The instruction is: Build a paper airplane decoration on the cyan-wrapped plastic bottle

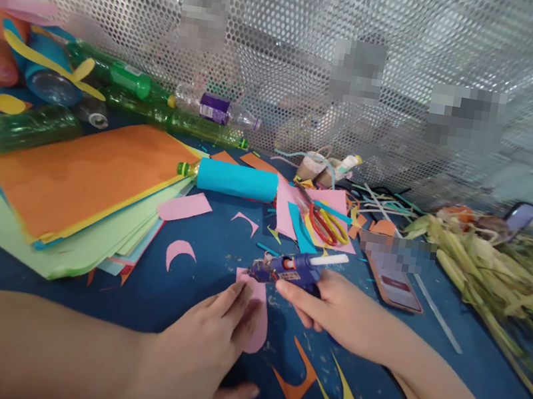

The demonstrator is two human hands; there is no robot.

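My right hand [347,310] is closed round the handle of a dark blue hot glue gun [300,270]. A white glue stick [330,260] juts from the gun's back end. The nozzle points left, just over the upper edge of a pink paper piece [257,333] with a rounded lower end. Fingertips of my left hand [203,341] press that piece onto the blue table, with the thumb spread away and part of the paper hidden. Beyond the hands lies a bottle wrapped in bright blue paper [238,180], its green cap to the left.
Coloured sheets [92,179] are stacked at left, with plastic bottles [128,80] behind. Scissors [326,226] rest on pink paper. A phone [393,273] and dry husks [478,267] lie at right. Orange [296,379] and yellow scraps [339,393] lie near me. Perforated metal [286,14] stands behind.
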